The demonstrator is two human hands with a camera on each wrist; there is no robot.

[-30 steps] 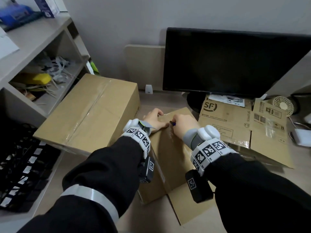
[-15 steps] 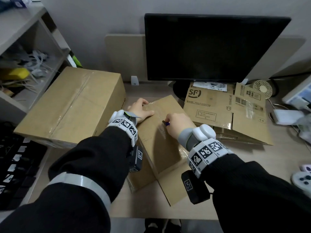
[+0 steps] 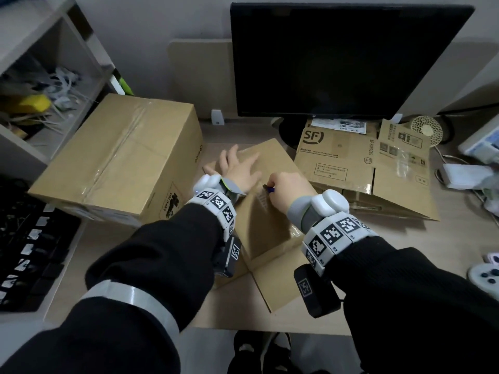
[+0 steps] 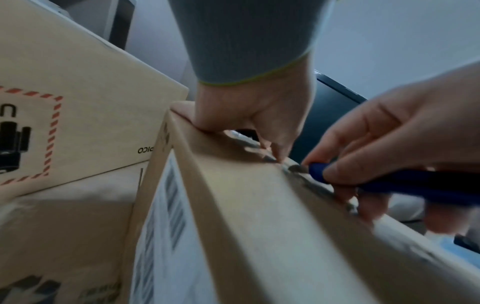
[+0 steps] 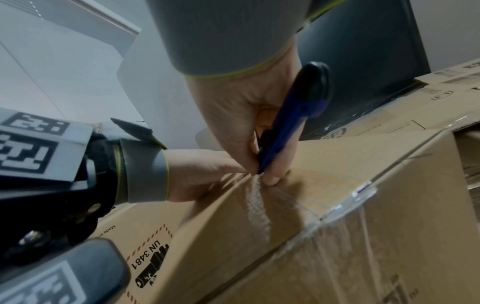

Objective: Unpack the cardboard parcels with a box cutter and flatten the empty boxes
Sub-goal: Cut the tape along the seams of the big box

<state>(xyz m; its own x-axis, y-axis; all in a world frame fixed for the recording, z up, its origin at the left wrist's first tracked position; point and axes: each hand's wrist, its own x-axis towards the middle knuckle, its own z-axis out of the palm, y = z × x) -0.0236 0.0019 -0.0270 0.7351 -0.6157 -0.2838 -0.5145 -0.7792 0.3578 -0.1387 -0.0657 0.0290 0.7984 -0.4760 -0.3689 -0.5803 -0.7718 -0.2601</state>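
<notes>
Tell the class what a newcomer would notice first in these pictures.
First, the right hand gripping a blue box cutter, its tip on the taped seam of the small cardboard box mid-desk. The left hand presses flat on that box. A bigger sealed box sits to the left, and a dark monitor stands behind.

"sf" logo, "sf express" and "f1" printed on flattened carton (image 3: 340, 155), right of centre in head view. "un 3481" beside battery symbol, "made in" above it, on big box (image 5: 149, 259), lower left in right wrist view.
</notes>
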